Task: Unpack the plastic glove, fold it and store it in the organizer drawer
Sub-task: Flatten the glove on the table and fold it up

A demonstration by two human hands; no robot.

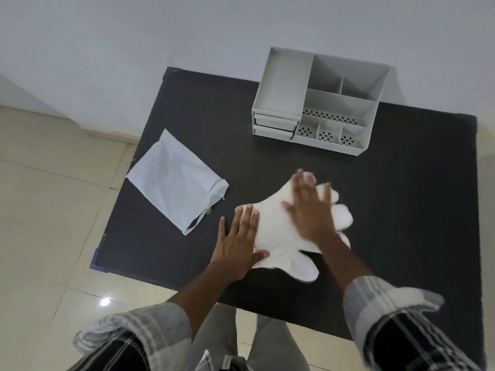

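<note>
The plastic glove [270,231] lies flat on the black table [401,210], and everything else is placed from it. Nearest the viewer, its thumb lobe points toward the table's near edge; its cuff end lies to the left and its finger lobes to the right, so its long axis runs left to right, tilted slightly away.

The left hand [237,243] rests flat on the cuff end, fingers spread and straight, thumb touching the glove's near edge; it grips nothing, only presses. The right hand [310,210] lies palm-down over the glove's middle and toward the finger lobes, fingers splayed and blurred, likewise clamped on nothing. The hands are apart, one at each end, both touching the glove.

Judging by this, the glove is being smoothed before folding; a fold would likely carry one end across to the other.

Left of the glove and slightly farther, the empty white wrapper [174,180] lies flat. Beyond the glove stands the grey organizer [321,103], its two small drawers [274,127] closed, facing the glove.
</note>
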